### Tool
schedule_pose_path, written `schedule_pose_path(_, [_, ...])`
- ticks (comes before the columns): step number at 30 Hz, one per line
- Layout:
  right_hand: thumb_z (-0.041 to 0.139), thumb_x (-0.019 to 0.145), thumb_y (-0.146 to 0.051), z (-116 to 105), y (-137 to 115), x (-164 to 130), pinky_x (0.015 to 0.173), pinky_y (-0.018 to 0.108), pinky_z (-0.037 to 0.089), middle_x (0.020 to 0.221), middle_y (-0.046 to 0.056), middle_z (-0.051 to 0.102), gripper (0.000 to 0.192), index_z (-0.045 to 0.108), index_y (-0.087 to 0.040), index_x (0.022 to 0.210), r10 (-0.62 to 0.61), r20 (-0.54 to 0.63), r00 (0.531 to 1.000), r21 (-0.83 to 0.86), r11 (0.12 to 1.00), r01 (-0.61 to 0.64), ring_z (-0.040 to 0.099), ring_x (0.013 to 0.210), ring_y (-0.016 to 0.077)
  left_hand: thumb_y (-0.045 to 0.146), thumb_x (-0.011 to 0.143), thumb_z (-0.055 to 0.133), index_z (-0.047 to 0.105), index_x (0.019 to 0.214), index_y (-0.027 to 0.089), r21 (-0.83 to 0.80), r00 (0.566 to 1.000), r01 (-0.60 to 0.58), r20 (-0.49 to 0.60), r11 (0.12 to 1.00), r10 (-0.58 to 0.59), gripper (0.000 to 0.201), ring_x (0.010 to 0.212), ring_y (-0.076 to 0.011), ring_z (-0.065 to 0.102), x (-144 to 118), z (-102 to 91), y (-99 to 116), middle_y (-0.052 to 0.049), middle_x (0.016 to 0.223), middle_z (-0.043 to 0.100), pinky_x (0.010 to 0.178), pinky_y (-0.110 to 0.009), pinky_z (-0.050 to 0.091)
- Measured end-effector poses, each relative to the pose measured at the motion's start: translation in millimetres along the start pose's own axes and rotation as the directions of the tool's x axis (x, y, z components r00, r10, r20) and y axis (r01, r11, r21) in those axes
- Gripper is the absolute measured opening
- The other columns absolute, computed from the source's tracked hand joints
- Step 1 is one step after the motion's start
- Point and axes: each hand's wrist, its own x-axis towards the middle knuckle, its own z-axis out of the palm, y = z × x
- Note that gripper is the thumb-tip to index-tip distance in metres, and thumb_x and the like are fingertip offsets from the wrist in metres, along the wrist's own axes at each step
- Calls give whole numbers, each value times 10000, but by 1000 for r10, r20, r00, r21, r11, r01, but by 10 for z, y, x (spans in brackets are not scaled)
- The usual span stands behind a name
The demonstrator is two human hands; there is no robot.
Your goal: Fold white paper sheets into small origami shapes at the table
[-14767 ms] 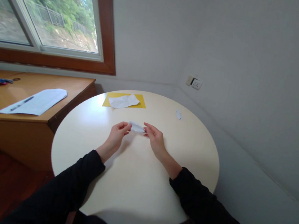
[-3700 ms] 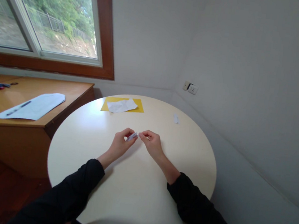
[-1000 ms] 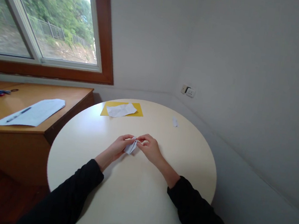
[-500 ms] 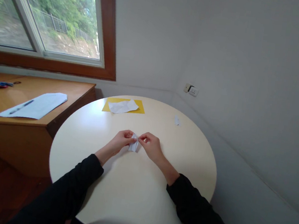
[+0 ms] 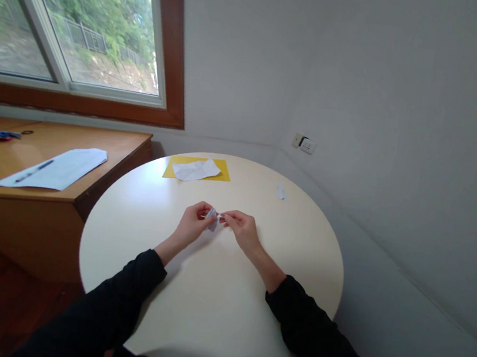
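A small folded piece of white paper [image 5: 213, 222] is held over the middle of the round table [image 5: 206, 302]. My left hand [image 5: 195, 219] pinches it from the left between thumb and fingers. From the right, my right hand [image 5: 241, 226] has its thumb and fingertips closed on the paper's right edge, where a small white bit shows. The fingers cover much of the paper, so its exact folds cannot be made out.
At the table's far side a creased white sheet [image 5: 196, 170] lies on a yellow sheet [image 5: 225, 176]. A small white scrap [image 5: 281, 192] lies at the far right. On the wooden desk [image 5: 124, 153] to the left are white papers [image 5: 70, 166], a pen [image 5: 35, 170] and scissors [image 5: 7, 134].
The folded paper has been turned and tilted between my fingers, and less of it hangs below them. My left hand has risen slightly; my right fingers remain at the paper's right side.
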Motion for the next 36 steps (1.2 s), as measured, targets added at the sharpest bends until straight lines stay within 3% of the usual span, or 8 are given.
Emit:
schedule_pose_path(6, [708, 586, -325, 8, -37, -10, 744, 336, 481, 737, 51, 686, 203, 667, -167, 706, 40, -39, 998, 55, 998, -38, 622, 717, 175, 271, 685, 612, 573, 709, 161, 213, 983, -177, -4, 961, 182, 120, 642, -131, 561, -28, 5, -10, -17, 692, 611, 616, -257, 451])
schedule_pose_path(13, [739, 526, -273, 8, -31, 2, 725, 326, 469, 693, 27, 667, 248, 657, -175, 738, 130, -46, 990, 158, 980, -121, 605, 670, 152, 254, 721, 572, 580, 742, 172, 382, 962, -260, 26, 887, 271, 85, 671, -139, 559, -61, 7, 23, -19, 717, 629, 667, -271, 446])
schedule_pose_path(23, [719, 553, -244, 44, -52, -28, 624, 258, 395, 674, -5, 637, 225, 658, -183, 761, 195, -14, 981, 256, 949, -185, 542, 619, 102, 280, 728, 573, 558, 711, 176, 431, 964, -248, 18, 868, 266, 106, 624, -124, 515, -94, 34, 30, 4, 667, 605, 609, -249, 410])
schedule_pose_path(32, [739, 557, -297, -5, -6, -5, 648, 258, 379, 706, 8, 642, 268, 670, -175, 786, 233, 65, 970, 297, 924, -242, 551, 668, 110, 290, 693, 616, 588, 666, 184, 345, 962, -237, -49, 908, 269, 113, 605, -129, 516, -99, 53, 54, 9, 633, 612, 595, -250, 404])
schedule_pose_path(36, [753, 528, -285, 4, -33, -3, 635, 258, 376, 707, 4, 639, 281, 663, -179, 772, 250, 26, 968, 305, 920, -246, 532, 640, 102, 275, 680, 627, 599, 667, 189, 302, 959, -245, -63, 921, 276, 91, 612, -134, 527, -106, 57, 63, 7, 637, 622, 606, -256, 415])
